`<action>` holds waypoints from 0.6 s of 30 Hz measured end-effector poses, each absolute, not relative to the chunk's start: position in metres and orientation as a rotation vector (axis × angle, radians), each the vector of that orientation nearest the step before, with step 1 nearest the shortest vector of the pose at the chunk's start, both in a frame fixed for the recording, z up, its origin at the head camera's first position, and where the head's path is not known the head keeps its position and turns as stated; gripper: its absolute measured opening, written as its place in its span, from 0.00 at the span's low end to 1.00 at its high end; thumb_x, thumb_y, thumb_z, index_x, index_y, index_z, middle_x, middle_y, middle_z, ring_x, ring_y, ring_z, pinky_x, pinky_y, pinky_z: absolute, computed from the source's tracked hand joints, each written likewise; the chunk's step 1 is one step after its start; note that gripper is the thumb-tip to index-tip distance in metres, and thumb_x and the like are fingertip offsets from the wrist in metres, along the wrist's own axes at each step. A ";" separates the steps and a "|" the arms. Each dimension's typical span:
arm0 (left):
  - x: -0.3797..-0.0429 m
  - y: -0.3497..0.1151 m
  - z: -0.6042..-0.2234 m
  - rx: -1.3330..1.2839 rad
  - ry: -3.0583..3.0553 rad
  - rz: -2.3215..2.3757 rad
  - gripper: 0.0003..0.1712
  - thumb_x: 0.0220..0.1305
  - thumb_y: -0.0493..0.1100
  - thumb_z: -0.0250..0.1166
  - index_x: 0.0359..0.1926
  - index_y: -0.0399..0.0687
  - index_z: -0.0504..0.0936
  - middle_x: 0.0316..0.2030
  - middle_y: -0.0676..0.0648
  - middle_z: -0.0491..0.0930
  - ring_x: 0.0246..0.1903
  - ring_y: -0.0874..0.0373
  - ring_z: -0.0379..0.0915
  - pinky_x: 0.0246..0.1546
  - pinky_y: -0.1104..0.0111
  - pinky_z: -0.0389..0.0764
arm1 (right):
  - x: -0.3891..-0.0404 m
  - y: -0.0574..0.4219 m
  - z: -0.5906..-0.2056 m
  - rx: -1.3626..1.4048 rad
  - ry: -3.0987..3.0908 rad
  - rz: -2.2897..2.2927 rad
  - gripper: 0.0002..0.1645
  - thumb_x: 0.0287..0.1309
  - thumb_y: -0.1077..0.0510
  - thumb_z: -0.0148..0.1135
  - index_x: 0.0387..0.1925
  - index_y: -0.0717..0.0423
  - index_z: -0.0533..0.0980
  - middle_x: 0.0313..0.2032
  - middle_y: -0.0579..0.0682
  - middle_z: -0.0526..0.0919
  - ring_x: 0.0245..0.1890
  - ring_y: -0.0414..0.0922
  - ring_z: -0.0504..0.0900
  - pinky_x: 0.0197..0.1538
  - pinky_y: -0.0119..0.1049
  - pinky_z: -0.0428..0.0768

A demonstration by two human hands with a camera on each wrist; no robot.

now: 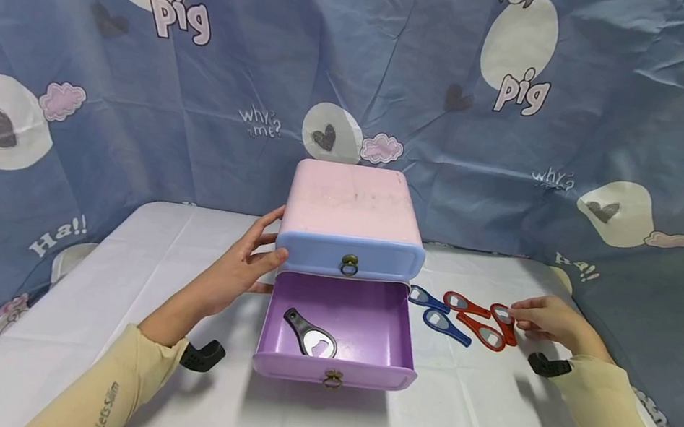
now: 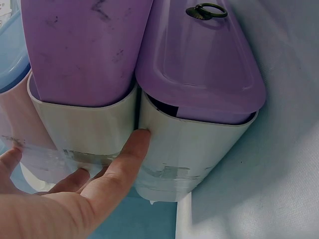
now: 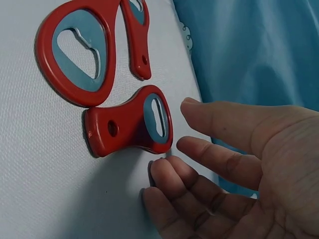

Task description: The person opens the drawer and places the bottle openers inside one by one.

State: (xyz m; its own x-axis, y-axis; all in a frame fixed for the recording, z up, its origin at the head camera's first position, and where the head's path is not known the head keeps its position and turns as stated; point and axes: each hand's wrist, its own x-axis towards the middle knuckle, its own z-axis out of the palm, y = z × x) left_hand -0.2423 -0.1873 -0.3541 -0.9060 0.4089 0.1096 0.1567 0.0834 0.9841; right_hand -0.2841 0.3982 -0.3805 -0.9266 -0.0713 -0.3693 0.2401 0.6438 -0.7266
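A small chest of drawers with a pink top stands on the table. Its blue drawer is closed; the purple drawer below is pulled out, with a black bottle opener inside. My left hand rests against the chest's left side, fingers extended; in the left wrist view one fingertip touches the pale casing. My right hand is beside the rightmost red bottle opener, fingers loosely bent and apart from it in the right wrist view.
Right of the chest lie two more red bottle openers and two blue bottle openers on the white tablecloth. A blue printed curtain hangs behind the table and along its sides.
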 end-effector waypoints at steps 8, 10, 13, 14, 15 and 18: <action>-0.242 -0.187 -0.353 0.571 2.163 1.921 0.43 0.84 0.54 0.58 0.85 0.85 0.43 0.84 0.38 0.48 0.80 0.34 0.58 0.63 0.33 0.79 | -0.289 0.397 -0.385 0.161 2.468 -1.209 0.32 0.77 0.52 0.63 0.68 0.75 0.72 0.32 0.37 0.85 0.33 0.34 0.80 0.41 0.32 0.83; -0.242 -0.187 -0.353 0.569 2.165 1.921 0.43 0.84 0.54 0.58 0.85 0.85 0.43 0.84 0.37 0.48 0.80 0.34 0.58 0.63 0.33 0.79 | -0.290 0.397 -0.387 0.185 2.475 -1.213 0.31 0.76 0.52 0.65 0.67 0.74 0.74 0.31 0.37 0.85 0.32 0.34 0.79 0.41 0.31 0.82; -0.242 -0.187 -0.353 0.569 2.164 1.922 0.43 0.84 0.54 0.58 0.85 0.84 0.42 0.84 0.37 0.48 0.80 0.34 0.58 0.63 0.33 0.79 | -0.290 0.396 -0.388 0.190 2.511 -1.181 0.32 0.73 0.52 0.68 0.65 0.72 0.75 0.31 0.37 0.84 0.33 0.36 0.78 0.40 0.32 0.81; -0.242 -0.186 -0.353 0.569 2.162 1.923 0.43 0.84 0.54 0.58 0.85 0.84 0.42 0.83 0.37 0.48 0.80 0.34 0.58 0.63 0.33 0.79 | -0.289 0.395 -0.388 0.199 2.526 -1.166 0.32 0.72 0.51 0.69 0.65 0.72 0.75 0.31 0.37 0.84 0.33 0.37 0.77 0.40 0.32 0.81; -0.242 -0.186 -0.353 0.569 2.162 1.924 0.43 0.84 0.54 0.58 0.85 0.84 0.42 0.83 0.37 0.48 0.80 0.34 0.58 0.63 0.33 0.79 | -0.289 0.394 -0.387 0.208 2.542 -1.148 0.33 0.70 0.51 0.71 0.64 0.71 0.76 0.31 0.37 0.84 0.34 0.38 0.77 0.40 0.32 0.81; -0.242 -0.186 -0.353 0.569 2.159 1.927 0.43 0.84 0.54 0.58 0.85 0.84 0.43 0.83 0.37 0.48 0.80 0.34 0.58 0.63 0.33 0.79 | -0.288 0.390 -0.385 0.210 2.595 -1.079 0.34 0.67 0.51 0.74 0.62 0.71 0.76 0.32 0.39 0.83 0.35 0.40 0.77 0.40 0.35 0.80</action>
State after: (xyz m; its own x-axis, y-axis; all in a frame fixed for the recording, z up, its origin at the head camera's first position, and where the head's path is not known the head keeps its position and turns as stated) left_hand -0.2420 -0.1863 -0.3528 -0.9078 0.4049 0.1095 0.1546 0.0803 0.9847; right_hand -0.2883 0.3902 -0.3853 -0.9372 0.0116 -0.3485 0.2552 0.7038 -0.6630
